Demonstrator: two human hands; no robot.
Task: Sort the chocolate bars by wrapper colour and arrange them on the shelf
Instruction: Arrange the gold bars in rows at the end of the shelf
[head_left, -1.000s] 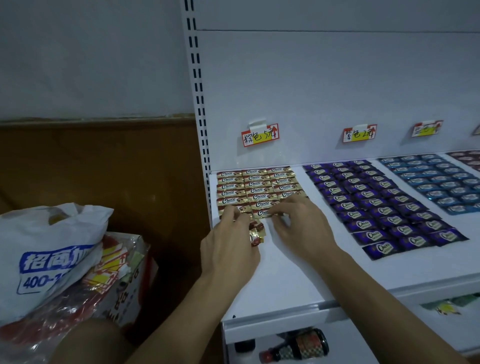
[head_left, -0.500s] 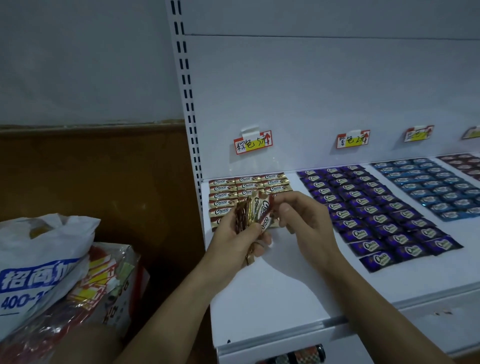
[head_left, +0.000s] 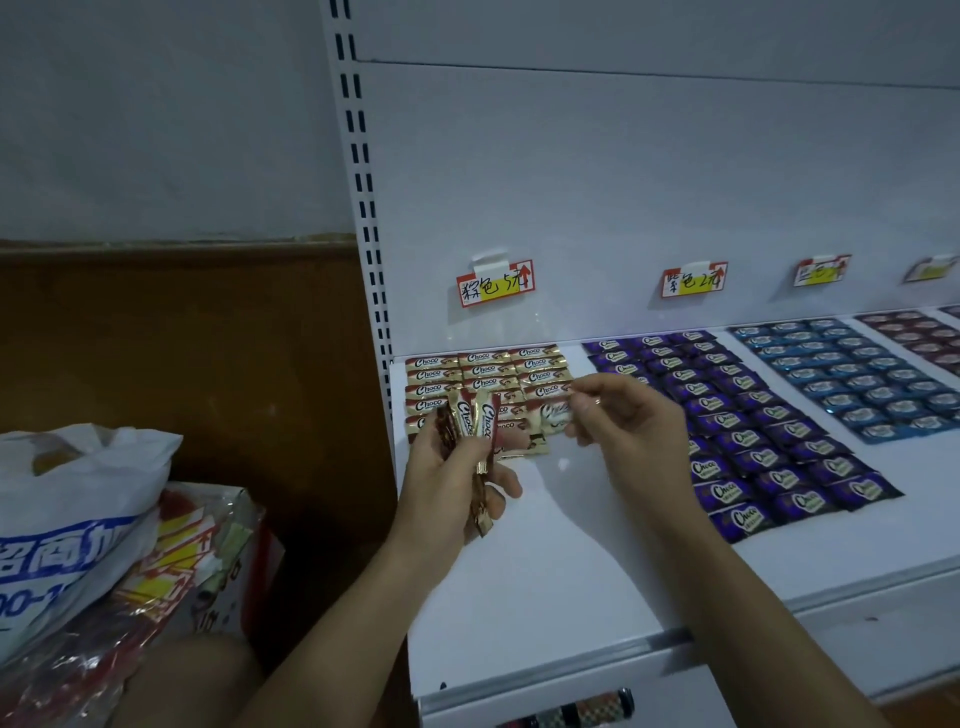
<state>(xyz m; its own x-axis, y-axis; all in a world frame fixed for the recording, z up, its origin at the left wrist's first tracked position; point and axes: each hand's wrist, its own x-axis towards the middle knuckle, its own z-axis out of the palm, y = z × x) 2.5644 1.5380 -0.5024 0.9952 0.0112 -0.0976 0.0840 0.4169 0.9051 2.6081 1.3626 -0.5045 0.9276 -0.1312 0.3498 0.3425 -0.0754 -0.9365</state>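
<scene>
**Lying the right way**

The right hand (head_left: 628, 421) pinches one brown bar (head_left: 555, 415) at its 9 o'clock, long axis 9-to-3, matching the brown rows (head_left: 485, 370) on the shelf (head_left: 571, 571) beneath. The left hand (head_left: 447, 483) grips the upright spare bundle (head_left: 470, 415) just beside.

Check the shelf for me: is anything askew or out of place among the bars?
Only the gold-brown block: its front edge is ragged, and a loose bar there seems to lie tilted off the rows. The purple block and the blue block sit in even rows.
</scene>
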